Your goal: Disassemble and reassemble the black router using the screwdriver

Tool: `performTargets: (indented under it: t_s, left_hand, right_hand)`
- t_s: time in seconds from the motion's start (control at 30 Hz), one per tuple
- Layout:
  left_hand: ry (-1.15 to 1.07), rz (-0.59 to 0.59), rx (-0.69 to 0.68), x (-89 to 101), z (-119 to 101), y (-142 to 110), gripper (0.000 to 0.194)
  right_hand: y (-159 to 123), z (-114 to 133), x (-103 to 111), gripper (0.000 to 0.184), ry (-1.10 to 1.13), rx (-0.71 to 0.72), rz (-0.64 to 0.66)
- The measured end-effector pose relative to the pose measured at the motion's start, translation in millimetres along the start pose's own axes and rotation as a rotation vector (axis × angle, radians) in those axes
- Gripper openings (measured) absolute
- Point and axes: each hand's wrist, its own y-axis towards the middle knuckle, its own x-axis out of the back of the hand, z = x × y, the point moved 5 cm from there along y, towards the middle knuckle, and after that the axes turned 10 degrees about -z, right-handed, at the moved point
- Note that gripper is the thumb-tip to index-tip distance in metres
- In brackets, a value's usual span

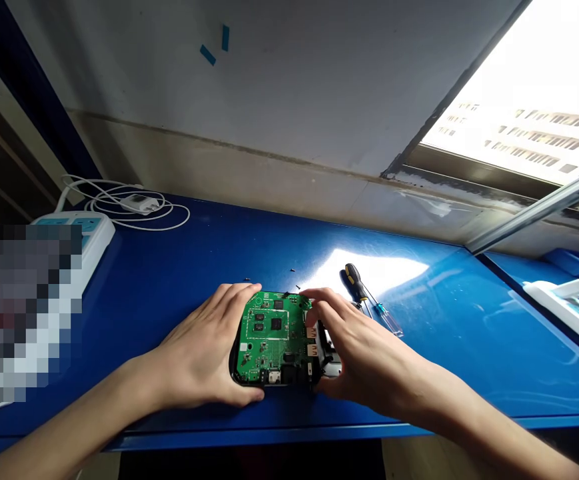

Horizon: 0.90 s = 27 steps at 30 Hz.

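Observation:
A green circuit board [269, 340] lies face up in a dark, round-cornered casing [234, 370] near the front of the blue desk. My left hand [202, 350] wraps round the left side of the casing, thumb at the near edge and fingers at the far edge. At the right side, my right hand [369, 350] grips the board by its edge with the metal USB ports [312, 350]; its fingertips are bent over the far right corner. Behind the right hand, partly hidden, sits a grey-white piece [334, 367] whose kind I cannot make out.
A black-and-yellow screwdriver [353, 280] and a clear-handled blue one [389, 321] lie beyond my right hand. Several tiny screws [292, 270] are scattered behind the board. At left stand a white power strip [103, 243] and a coiled cable with charger [142, 203]. A mirror-like panel [549, 267] borders the right.

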Motion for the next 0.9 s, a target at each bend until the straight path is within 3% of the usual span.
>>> performTargets:
  t_s: [0.17, 0.3, 0.53, 0.77, 0.9]
  left_hand:
    - [-0.075, 0.017, 0.066, 0.4, 0.3, -0.4, 0.123]
    - [-0.129, -0.021, 0.033, 1.4, 0.2, -1.8, 0.122]
    - [-0.136, -0.008, 0.032, 1.6, 0.2, -1.7, 0.123]
    - [-0.104, -0.047, 0.047, -2.3, 3.7, -1.8, 0.152]
    - [-0.065, 0.027, 0.060, -1.9, 0.8, -0.4, 0.154]
  right_hand:
    - [-6.6, -5.5, 10.1, 0.067, 0.026, 0.037, 0.004]
    - [-10.3, -11.4, 15.5, 0.052, -0.006, 0.097, -0.038]
    - [-3.6, -3.3, 15.0, 0.043, -0.069, 0.260, -0.156]
    - [-0.8, -12.1, 22.9, 0.048, -0.142, 0.334, -0.350]
    - [-3.4, -18.9, 38.0, 0.053, -0.164, 0.286, -0.433]
